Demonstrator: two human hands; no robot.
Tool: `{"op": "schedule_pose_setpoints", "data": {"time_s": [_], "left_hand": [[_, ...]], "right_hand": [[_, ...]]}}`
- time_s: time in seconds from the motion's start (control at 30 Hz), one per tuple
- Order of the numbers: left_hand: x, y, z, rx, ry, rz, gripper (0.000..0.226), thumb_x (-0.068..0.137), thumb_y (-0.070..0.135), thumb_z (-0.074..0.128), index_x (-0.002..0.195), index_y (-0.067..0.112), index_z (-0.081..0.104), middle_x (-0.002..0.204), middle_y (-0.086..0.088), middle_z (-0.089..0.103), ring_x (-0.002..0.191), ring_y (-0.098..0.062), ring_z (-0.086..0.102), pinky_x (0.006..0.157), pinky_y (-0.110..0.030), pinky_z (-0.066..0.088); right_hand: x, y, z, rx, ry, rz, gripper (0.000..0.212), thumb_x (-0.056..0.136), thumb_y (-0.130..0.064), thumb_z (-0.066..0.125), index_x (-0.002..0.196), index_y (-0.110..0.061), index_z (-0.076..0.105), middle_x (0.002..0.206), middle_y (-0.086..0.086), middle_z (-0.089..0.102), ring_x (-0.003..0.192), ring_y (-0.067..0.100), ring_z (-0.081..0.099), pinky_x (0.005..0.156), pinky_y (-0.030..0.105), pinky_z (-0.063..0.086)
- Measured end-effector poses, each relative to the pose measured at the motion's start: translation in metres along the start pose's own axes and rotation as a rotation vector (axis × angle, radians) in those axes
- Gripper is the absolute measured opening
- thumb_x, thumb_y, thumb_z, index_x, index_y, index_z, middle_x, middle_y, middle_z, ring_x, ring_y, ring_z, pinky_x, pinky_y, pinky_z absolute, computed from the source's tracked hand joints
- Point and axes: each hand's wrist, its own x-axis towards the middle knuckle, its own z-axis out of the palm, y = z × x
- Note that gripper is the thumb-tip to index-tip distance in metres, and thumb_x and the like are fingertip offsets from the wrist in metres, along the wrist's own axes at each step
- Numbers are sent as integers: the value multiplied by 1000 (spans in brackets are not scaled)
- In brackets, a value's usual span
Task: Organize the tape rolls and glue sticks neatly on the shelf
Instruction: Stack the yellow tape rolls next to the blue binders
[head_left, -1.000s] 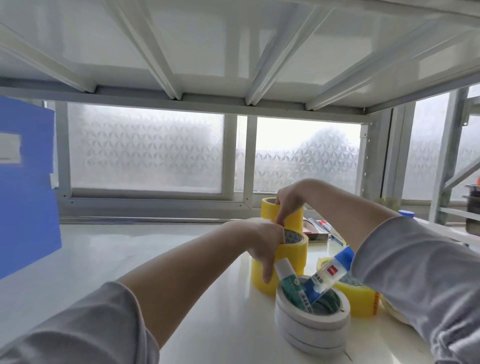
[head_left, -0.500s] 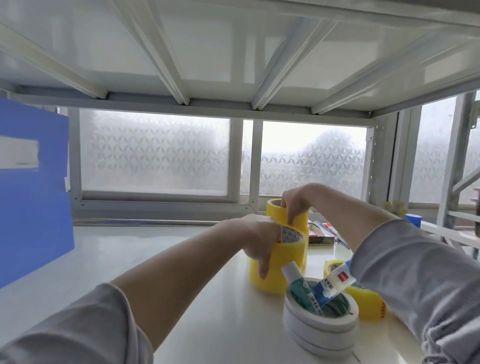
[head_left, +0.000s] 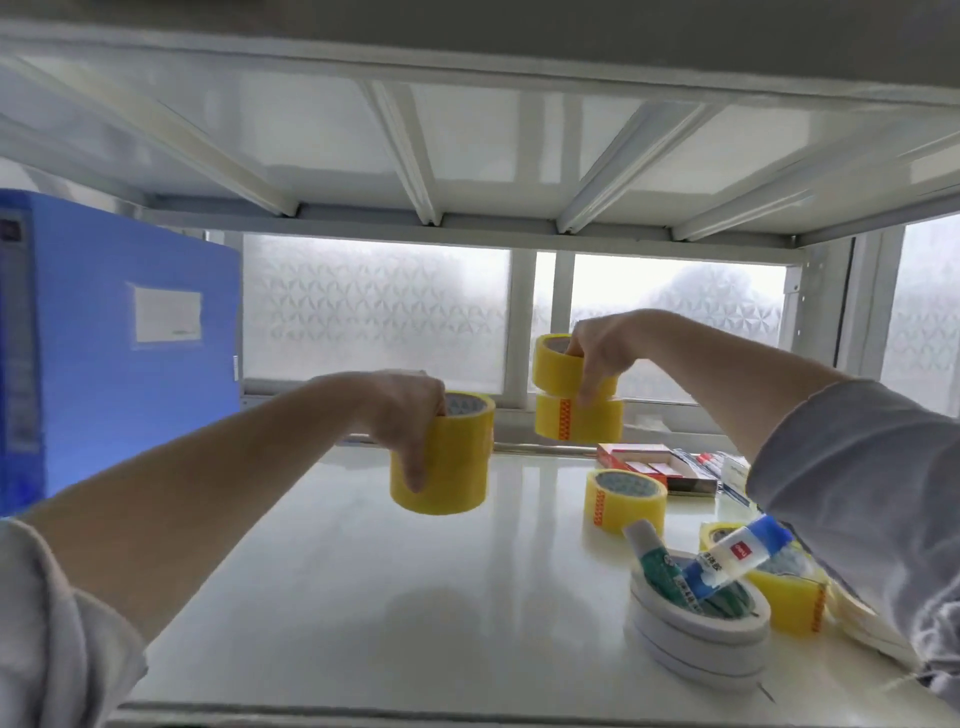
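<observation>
I judged the sorting barely begun. My left hand (head_left: 410, 415) gripped two stacked yellow tape rolls (head_left: 447, 457) with its fingers closed, lifted above the shelf (head_left: 363, 597); my right hand (head_left: 597, 353) clasped another yellow pair (head_left: 566, 395) farther back. One yellow roll (head_left: 623, 501) sat loose at right. Near right, glue sticks (head_left: 722, 564) leaned inside stacked white tape rolls (head_left: 696, 639).

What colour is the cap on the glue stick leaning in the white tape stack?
Blue, on the glue stick; head view.
</observation>
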Motion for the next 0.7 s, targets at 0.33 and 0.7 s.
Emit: {"op": "schedule_pose_setpoints", "data": {"time_s": [0.33,0.7], "left_hand": [[-110,-134,33,7,-187,-275,59,62,35,86,111,16,59,105,0,60,95,-19,58,78,-29,50],[-122,-176,59,-56,-228,-295,43,63,34,85,64,22,44,68,4,48,63,-12,48,51,-22,39]], "right_hand": [[7,-190,-24,93,79,-361,33,72,-33,79,94,-18,60,86,-1,57,86,23,55,75,31,45],[22,-281,-27,88,108,-473,46,72,-29,79,110,-10,62,94,3,57,87,24,56,77,32,47]]}}
